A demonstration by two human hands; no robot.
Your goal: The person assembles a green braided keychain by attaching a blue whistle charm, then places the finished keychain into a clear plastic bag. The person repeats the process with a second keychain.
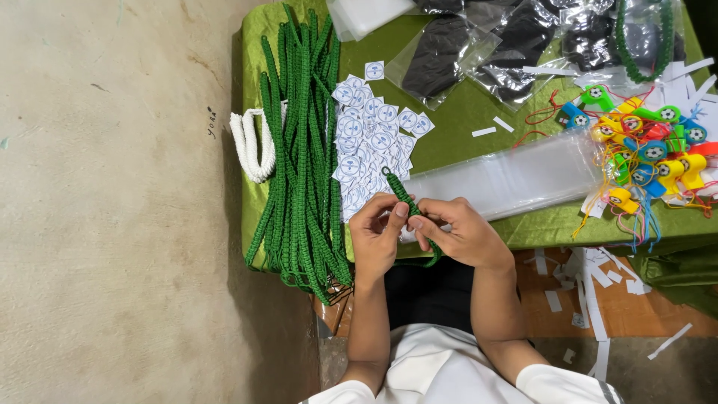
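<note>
Green braided cord (pixel 407 203) is pinched between fingers of left hand (pixel 376 233) and right hand (pixel 458 232) at the desk's (pixel 464 112) near edge, beside round white stickers (pixel 372 138) and a green cord pile (pixel 303 150).

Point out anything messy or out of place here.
White paper strips litter the floor under the table edge, with more loose on the green cloth. The green cords overhang the table's near edge. Both hands hold one cord.

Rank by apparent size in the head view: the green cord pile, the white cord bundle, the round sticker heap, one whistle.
1. green cord pile
2. round sticker heap
3. white cord bundle
4. blue whistle, clearly smallest
</note>
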